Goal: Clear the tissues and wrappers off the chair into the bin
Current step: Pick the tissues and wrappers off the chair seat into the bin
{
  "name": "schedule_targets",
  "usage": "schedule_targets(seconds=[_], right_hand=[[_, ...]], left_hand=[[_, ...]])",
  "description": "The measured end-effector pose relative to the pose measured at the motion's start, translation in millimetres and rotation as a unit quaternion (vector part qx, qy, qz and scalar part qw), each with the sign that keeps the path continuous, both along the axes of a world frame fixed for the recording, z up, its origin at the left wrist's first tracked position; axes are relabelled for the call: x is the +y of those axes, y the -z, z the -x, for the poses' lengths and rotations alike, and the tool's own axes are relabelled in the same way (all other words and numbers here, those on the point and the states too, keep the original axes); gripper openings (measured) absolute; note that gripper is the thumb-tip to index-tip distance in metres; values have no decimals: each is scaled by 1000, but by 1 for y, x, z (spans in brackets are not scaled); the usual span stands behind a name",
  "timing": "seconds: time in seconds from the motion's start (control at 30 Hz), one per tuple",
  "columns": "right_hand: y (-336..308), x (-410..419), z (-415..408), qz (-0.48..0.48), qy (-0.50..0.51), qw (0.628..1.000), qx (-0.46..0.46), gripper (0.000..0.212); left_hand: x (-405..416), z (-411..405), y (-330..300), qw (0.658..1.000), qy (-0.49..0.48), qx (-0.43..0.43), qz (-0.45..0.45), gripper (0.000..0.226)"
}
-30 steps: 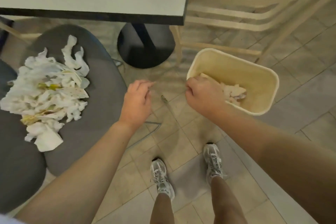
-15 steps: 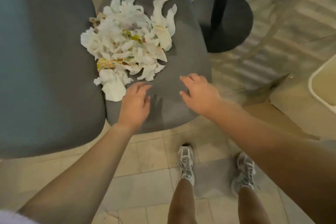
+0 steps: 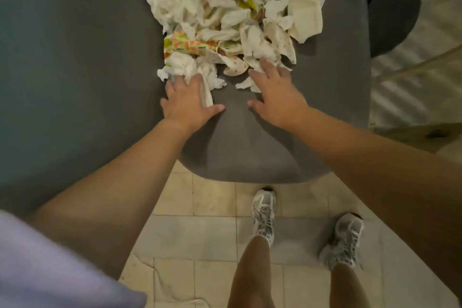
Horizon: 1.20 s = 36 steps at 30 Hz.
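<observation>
A heap of crumpled white tissues [image 3: 205, 0] and a yellow-orange printed wrapper [image 3: 190, 45] lies on the grey chair seat [image 3: 250, 147]. My left hand [image 3: 186, 101] rests at the near left edge of the heap, fingers spread and pushed in among white tissues, one strip lying across its back. My right hand [image 3: 276, 94] lies flat with fingers apart on the near right edge of the heap, fingertips on small tissue scraps. Neither hand has closed around anything. The bin is out of view.
A second grey chair [image 3: 75, 57] fills the left side, close against the first. A dark round table base [image 3: 395, 7] stands at the upper right. My two feet in grey sneakers [image 3: 263, 215] stand on the tiled floor [image 3: 200, 237] just before the chair.
My view swung from the bin to the chair. Both hands left the bin, crossed over the seat and now touch the near edge of the tissue heap.
</observation>
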State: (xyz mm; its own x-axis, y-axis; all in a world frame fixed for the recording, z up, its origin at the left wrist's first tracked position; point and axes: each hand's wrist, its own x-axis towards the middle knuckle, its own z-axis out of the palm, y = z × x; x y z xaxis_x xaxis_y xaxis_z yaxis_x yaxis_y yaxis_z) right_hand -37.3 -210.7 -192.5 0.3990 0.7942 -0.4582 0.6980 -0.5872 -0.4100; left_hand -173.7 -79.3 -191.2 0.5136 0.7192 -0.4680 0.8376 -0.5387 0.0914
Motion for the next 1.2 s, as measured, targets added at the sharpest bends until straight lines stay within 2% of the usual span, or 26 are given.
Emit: schedule_targets(seconds=[0.07, 0.2, 0.37, 0.47, 0.6, 0.67, 0.93, 1.2], right_hand=[[10, 7, -1, 21, -1, 1000, -3, 60], [16, 11, 2, 1, -5, 998, -66, 30], [10, 5, 10, -15, -14, 999, -39, 34], [4, -4, 10, -29, -14, 999, -36, 33], [-3, -20, 13, -49, -15, 999, -13, 29], [-8, -29, 15, -47, -19, 999, 1, 29], [-34, -66, 10, -84, 6, 996, -2, 27], [-75, -129, -16, -140, 51, 988, -38, 23]], left_hand=[[5, -3, 4, 1000, -6, 2, 19, 86], [-2, 2, 7, 999, -31, -35, 15, 87], [-19, 10, 4, 994, -78, -72, 26, 105], [-23, 14, 2, 991, -77, -103, 37, 91], [-31, 14, -4, 975, -94, -122, 161, 63], [-40, 13, -9, 965, -106, -142, 193, 52], [-65, -3, -34, 951, -121, -201, 201, 34], [-112, -45, -80, 960, -56, -224, 158, 25]])
